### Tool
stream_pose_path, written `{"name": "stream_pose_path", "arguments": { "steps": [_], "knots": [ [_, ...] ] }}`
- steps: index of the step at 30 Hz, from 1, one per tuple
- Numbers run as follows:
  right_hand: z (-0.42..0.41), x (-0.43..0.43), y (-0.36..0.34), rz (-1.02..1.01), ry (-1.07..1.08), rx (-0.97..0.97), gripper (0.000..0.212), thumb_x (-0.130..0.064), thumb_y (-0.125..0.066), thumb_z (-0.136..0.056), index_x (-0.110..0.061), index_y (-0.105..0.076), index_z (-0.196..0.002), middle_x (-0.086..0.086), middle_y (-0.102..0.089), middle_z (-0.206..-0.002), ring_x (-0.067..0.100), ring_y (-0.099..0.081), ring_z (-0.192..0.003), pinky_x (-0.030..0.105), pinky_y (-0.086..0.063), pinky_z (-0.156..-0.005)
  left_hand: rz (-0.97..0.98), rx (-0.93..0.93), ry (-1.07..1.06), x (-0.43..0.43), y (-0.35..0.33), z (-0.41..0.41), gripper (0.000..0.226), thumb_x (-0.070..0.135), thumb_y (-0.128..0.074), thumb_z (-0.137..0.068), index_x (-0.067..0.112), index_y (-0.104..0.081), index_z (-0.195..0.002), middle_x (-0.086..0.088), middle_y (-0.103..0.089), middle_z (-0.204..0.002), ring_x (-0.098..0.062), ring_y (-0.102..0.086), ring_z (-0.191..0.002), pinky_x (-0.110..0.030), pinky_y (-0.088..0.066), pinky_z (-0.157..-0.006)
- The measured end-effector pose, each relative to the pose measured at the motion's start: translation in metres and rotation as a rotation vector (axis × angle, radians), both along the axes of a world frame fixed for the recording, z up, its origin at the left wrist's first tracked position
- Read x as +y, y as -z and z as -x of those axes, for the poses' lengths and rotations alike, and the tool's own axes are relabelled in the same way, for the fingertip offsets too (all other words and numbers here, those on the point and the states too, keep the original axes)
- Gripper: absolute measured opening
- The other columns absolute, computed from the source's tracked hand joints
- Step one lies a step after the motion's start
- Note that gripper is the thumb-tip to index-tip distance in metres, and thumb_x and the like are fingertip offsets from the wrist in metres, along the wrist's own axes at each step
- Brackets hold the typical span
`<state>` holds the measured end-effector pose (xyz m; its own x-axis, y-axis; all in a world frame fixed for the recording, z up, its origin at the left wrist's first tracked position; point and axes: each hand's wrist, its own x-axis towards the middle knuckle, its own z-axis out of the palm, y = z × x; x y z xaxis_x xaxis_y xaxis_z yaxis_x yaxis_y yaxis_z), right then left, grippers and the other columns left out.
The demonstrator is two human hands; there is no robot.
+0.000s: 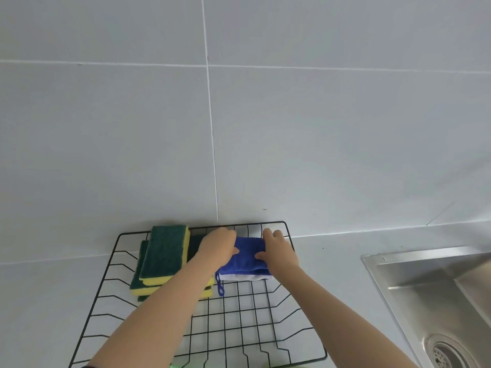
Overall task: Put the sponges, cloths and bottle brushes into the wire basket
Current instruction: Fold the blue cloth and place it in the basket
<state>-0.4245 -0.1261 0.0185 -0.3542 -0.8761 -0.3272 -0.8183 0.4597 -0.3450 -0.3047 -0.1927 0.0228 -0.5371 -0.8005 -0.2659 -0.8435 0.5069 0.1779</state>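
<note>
1. A black wire basket [186,338] with a grid floor sits on the pale grey surface [45,301], pushed back near the grey tiled wall [318,128]. A stainless steel sink [435,290] lies well apart to the right.

2. Inside the basket, at its far left, is a stack of rectangular sponges, yellow foam with dark green scouring tops [162,258]. They overlap and lean on one another rather than lying square, which keeps them to one corner and leaves the grid floor free for more.

3. Just right of the sponges, a folded blue cloth with a white underside [247,264] rests at the far end of the basket. Its blue hanging loop dangles down at the near left corner.

4. The left hand [219,247] is closed on the cloth's left edge, thumb on top. The right hand [276,249] clasps the right edge the same way. Holding both ends likely keeps the fold from opening as the cloth is settled in place.

5. The forearms cross the basket's near part, hiding some of the sponges.

6. No bottle brushes are visible; a green and yellow sliver shows at the bottom edge, too little to identify. By my judgement, sponges and one cloth are in, brushes remain.
</note>
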Motion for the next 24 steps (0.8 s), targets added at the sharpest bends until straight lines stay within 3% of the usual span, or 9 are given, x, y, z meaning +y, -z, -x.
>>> {"name": "stream_pose_path", "arguments": {
  "steps": [8,13,16,19,21,24],
  "knots": [
    [0.0,0.002,-0.001,-0.029,-0.045,-0.004,0.037,-0.018,-0.051,-0.09,-0.008,-0.042,-0.124,0.012,-0.039,-0.129,0.029,-0.047,-0.116,0.034,-0.044,-0.083,0.148,-0.186,0.105,0.01,0.01,-0.006,0.042,0.03,-0.038,-0.098,0.004,-0.042,-0.131,-0.013,-0.046,-0.133,-0.026,-0.045,-0.121,-0.035,-0.044,-0.095],
    [0.004,0.014,-0.014,-0.007,-0.07,-0.035,0.041,-0.029,-0.047,-0.092,-0.012,-0.043,-0.129,0.007,-0.037,-0.135,0.024,-0.04,-0.124,0.034,-0.044,-0.09,0.109,-0.087,0.063,0.014,-0.008,-0.009,0.048,0.035,-0.04,-0.096,0.007,-0.036,-0.135,-0.01,-0.042,-0.137,-0.024,-0.044,-0.123,-0.034,-0.043,-0.097],
    [0.003,0.027,-0.028,0.024,-0.144,-0.025,0.052,-0.031,-0.041,-0.096,-0.016,-0.026,-0.142,0.007,-0.027,-0.148,0.024,-0.03,-0.135,0.036,-0.038,-0.104,0.145,0.003,0.093,0.021,-0.027,-0.014,0.052,0.038,-0.037,-0.097,0.009,-0.03,-0.14,-0.009,-0.038,-0.143,-0.024,-0.041,-0.128,-0.034,-0.04,-0.102],
    [-0.002,0.04,-0.049,0.112,-0.155,-0.073,0.06,-0.037,-0.036,-0.097,-0.014,-0.012,-0.147,0.009,-0.012,-0.158,0.026,-0.012,-0.145,0.039,-0.017,-0.118,0.236,-0.003,0.137,0.029,-0.051,-0.021,0.061,0.043,-0.032,-0.098,0.012,-0.013,-0.147,-0.009,-0.015,-0.157,-0.025,-0.016,-0.144,-0.038,-0.02,-0.117],
    [-0.006,0.052,-0.063,0.139,-0.187,-0.024,0.065,-0.04,-0.032,-0.097,-0.014,-0.001,-0.148,0.008,-0.002,-0.159,0.025,-0.002,-0.147,0.039,-0.009,-0.12,0.277,-0.027,0.147,0.037,-0.064,-0.027,0.065,0.047,-0.026,-0.097,0.016,-0.002,-0.148,-0.006,0.001,-0.16,-0.023,0.002,-0.147,-0.042,-0.006,-0.12],
    [-0.011,0.074,-0.083,0.141,-0.213,0.054,0.07,-0.047,-0.025,-0.097,-0.016,0.014,-0.146,0.004,0.014,-0.158,0.023,0.01,-0.146,0.04,-0.005,-0.119,0.312,-0.012,0.139,0.055,-0.082,-0.04,0.067,0.053,-0.021,-0.095,0.021,0.007,-0.147,-0.004,0.011,-0.159,-0.022,0.013,-0.146,-0.047,0.003,-0.119]
  ]
}}
